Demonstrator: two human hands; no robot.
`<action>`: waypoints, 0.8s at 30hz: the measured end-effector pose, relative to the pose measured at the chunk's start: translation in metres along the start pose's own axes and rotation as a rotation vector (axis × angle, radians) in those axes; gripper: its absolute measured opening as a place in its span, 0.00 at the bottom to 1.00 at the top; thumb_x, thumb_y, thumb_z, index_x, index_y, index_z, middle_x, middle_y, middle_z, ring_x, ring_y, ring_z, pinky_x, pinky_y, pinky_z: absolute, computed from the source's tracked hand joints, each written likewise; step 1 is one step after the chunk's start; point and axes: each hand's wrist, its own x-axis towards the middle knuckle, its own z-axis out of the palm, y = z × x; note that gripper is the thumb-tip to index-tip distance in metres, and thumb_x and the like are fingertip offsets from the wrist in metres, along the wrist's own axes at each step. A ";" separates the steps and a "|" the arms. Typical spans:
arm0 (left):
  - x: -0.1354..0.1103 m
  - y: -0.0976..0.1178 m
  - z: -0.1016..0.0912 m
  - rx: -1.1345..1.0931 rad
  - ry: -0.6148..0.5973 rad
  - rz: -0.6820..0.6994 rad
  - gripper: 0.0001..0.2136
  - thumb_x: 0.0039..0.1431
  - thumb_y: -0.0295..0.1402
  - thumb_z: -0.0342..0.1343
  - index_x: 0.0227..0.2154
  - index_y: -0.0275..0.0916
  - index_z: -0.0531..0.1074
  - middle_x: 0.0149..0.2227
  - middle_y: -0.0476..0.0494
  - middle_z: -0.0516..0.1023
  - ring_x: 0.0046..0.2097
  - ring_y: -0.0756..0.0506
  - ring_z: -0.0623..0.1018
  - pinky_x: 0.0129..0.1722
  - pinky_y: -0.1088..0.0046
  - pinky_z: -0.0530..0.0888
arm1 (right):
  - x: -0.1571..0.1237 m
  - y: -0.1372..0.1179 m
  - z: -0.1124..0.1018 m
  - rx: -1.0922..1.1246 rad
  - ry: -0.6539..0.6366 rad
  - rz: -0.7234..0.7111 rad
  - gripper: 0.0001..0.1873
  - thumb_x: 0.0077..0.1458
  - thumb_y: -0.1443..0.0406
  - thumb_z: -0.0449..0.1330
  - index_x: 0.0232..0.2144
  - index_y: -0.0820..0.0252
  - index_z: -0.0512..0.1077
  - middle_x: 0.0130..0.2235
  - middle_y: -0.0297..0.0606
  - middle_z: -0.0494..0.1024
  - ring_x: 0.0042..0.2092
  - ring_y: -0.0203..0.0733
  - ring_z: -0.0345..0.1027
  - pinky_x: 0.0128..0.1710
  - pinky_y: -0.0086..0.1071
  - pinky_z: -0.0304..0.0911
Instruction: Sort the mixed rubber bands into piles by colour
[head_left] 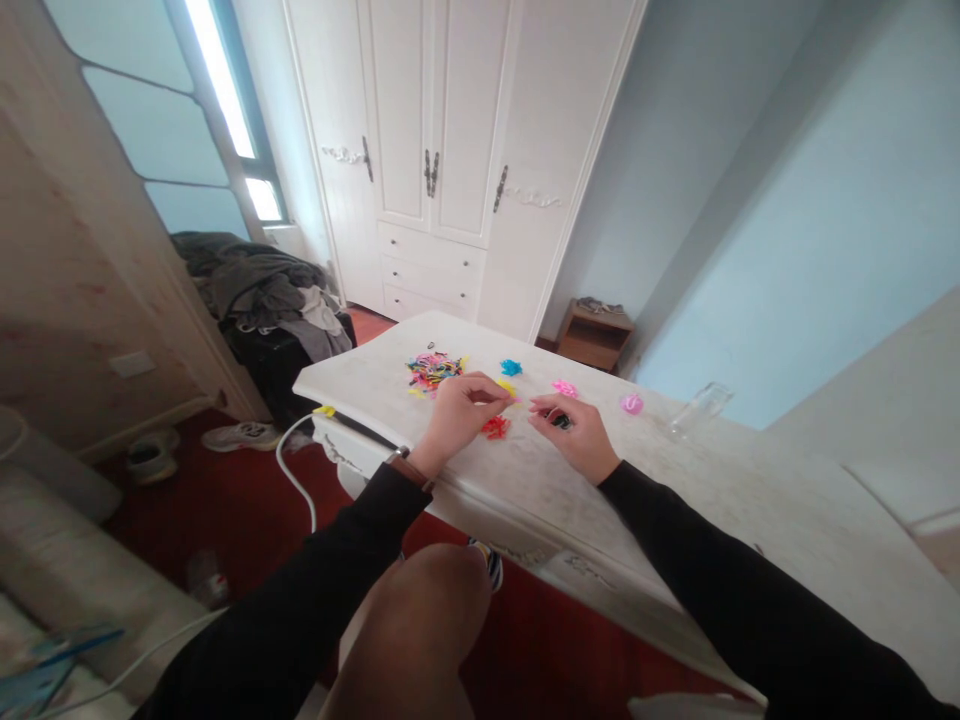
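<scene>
A white cable hangs at the left of the mixed pile of small coloured pieces, which lies on the pale table. Just right of that pile and nearer the body is the left hand, its forearm slanting up from the lower left, the wrist fairly straight, the back of the hand uppermost. Thumb and forefinger reach rightward with their tips close together; whether they pinch a piece is too small to tell. Right of the mixed pile lie a red pile, on its near side, then a yellow pile and a blue pile. Farther right of it, the right hand points back leftward, forearm slanting in from the lower right, fingers bent over a dark pile; I cannot tell if its fingertips meet or hold anything. Beyond this hand from the mixed pile sits a pink pile.
</scene>
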 end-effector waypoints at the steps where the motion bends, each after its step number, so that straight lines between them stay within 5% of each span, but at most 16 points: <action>1: 0.000 0.001 0.003 -0.005 -0.008 -0.004 0.03 0.52 0.33 0.67 0.27 0.40 0.82 0.33 0.43 0.84 0.35 0.45 0.82 0.38 0.69 0.81 | 0.000 0.000 0.000 0.010 0.004 0.005 0.10 0.58 0.59 0.67 0.40 0.56 0.80 0.38 0.39 0.86 0.36 0.42 0.78 0.38 0.36 0.74; 10: 0.003 0.003 0.013 -0.005 -0.074 -0.033 0.02 0.52 0.31 0.67 0.28 0.39 0.82 0.33 0.42 0.84 0.35 0.45 0.83 0.38 0.69 0.80 | 0.000 -0.003 0.001 -0.029 0.046 -0.028 0.07 0.61 0.60 0.64 0.34 0.56 0.80 0.33 0.39 0.84 0.34 0.43 0.77 0.37 0.36 0.73; 17: 0.055 -0.016 0.002 0.321 0.044 -0.003 0.02 0.52 0.27 0.66 0.26 0.36 0.81 0.31 0.41 0.84 0.34 0.44 0.83 0.38 0.69 0.79 | 0.003 0.006 0.003 0.006 0.136 0.004 0.10 0.58 0.62 0.64 0.42 0.57 0.78 0.35 0.39 0.83 0.34 0.42 0.77 0.39 0.37 0.74; 24: 0.065 -0.034 0.005 0.520 -0.120 0.077 0.06 0.55 0.24 0.61 0.28 0.37 0.82 0.33 0.43 0.84 0.35 0.47 0.81 0.41 0.73 0.76 | 0.002 0.011 0.002 -0.041 0.074 -0.016 0.05 0.58 0.65 0.62 0.36 0.56 0.78 0.34 0.38 0.80 0.35 0.42 0.75 0.37 0.36 0.71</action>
